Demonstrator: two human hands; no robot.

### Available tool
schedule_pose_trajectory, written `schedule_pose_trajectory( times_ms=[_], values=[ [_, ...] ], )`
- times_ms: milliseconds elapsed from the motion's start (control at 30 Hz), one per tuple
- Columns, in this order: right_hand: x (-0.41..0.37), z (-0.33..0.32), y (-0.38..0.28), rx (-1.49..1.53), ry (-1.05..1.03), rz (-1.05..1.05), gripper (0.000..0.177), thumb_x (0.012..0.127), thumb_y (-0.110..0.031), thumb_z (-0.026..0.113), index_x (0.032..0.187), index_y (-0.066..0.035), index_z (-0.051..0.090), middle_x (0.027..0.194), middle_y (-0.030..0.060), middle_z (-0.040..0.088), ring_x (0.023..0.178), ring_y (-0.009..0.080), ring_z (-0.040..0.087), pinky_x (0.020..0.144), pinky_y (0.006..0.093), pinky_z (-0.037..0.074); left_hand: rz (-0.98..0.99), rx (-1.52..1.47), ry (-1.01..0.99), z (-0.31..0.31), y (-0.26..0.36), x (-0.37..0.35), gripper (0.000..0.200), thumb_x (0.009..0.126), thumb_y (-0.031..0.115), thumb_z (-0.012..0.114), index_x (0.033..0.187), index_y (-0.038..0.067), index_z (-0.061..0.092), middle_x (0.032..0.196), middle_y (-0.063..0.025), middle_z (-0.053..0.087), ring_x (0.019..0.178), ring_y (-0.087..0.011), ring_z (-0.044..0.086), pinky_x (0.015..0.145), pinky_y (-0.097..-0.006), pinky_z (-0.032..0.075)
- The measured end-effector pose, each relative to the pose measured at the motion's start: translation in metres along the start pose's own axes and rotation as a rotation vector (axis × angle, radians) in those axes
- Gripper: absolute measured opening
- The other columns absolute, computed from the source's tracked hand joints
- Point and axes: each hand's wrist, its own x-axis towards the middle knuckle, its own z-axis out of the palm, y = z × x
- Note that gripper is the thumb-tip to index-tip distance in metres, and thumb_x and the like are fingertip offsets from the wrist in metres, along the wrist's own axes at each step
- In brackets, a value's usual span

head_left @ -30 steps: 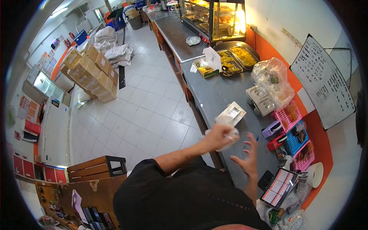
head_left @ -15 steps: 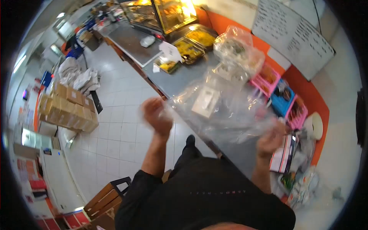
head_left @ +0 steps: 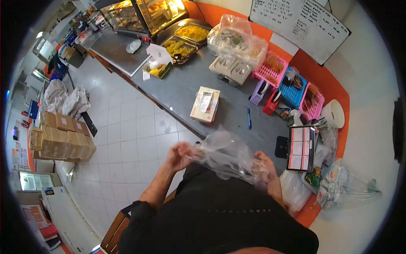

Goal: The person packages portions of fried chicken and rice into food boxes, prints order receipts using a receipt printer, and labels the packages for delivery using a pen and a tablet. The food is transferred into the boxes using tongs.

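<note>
Bag (head_left: 224, 155), clear plastic: lately stretched wide, now bunched over counter (head_left: 182, 91) near edge; left hand (head_left: 179, 154), right hand (head_left: 264, 166) both clenched on it.

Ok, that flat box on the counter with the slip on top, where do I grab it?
Probably its two long sides, from above, across the narrow width. The box lies flat on the counter with bare surface either side, and that spares the slip on top. The left hand and right hand hold the plastic bag.
</note>
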Motion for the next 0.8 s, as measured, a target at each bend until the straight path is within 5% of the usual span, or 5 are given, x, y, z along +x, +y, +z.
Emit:
schedule_pose_trajectory(
  times_ms=[167,233,333,600,800],
  values=[
    [0.031,0.030,0.000,-1.288,-0.203,-0.539,0.036,0.088,-0.019,0.063,0.121,-0.007,0.054,0.092,0.0077,0.063,0.087,0.0199,0.062,0.074,0.0359,0.054,0.221,0.432,0.163,0.036,0.025,-0.001,0.024,0.086,0.025,0.063,0.079,0.011,0.045,0.065,0.0015,0.045,0.051,-0.0069,0.042,0.044,-0.0200,0.034],
    [0.047,0.034,-0.003,-1.068,0.097,-0.413,0.032,0.089,-0.018,0.062,0.118,-0.007,0.055,0.093,0.0081,0.063,0.089,0.0199,0.062,0.076,0.0393,0.054,0.204,1.728,0.434,0.050,0.028,-0.002,0.026,0.083,0.025,0.068,0.083,0.010,0.047,0.070,0.0030,0.049,0.054,-0.0078,0.043,0.047,-0.0215,0.034],
    [0.056,0.042,-0.005,-0.381,0.252,-0.203,0.024,0.090,-0.016,0.059,0.111,-0.007,0.059,0.090,0.0070,0.064,0.084,0.0172,0.062,0.078,0.0439,0.056,0.138,1.966,0.800,0.010,0.030,-0.023,0.023,0.085,0.024,0.067,0.095,0.006,0.057,0.077,0.0037,0.056,0.061,-0.0087,0.049,0.052,-0.0242,0.038],
    [0.084,0.109,-0.027,-0.508,-0.387,0.074,0.017,0.087,-0.016,0.061,0.095,0.000,0.063,0.078,0.0018,0.061,0.060,0.0088,0.052,0.056,0.0229,0.043,0.326,0.150,0.224,-0.005,0.120,-0.047,0.027,0.090,0.032,0.052,0.078,0.008,0.055,0.075,-0.0029,0.056,0.071,-0.0173,0.055,0.069,-0.0332,0.048],
    [0.168,0.189,-0.046,-0.266,-0.526,-0.339,0.027,0.090,-0.027,0.063,0.086,0.001,0.062,0.064,-0.0030,0.053,0.060,0.0041,0.045,0.052,0.0214,0.036,-0.136,0.778,0.191,-0.025,0.248,-0.076,0.033,0.089,0.034,0.055,0.070,0.007,0.052,0.056,-0.0005,0.047,0.047,-0.0112,0.044,0.044,-0.0263,0.038]
  ],
)
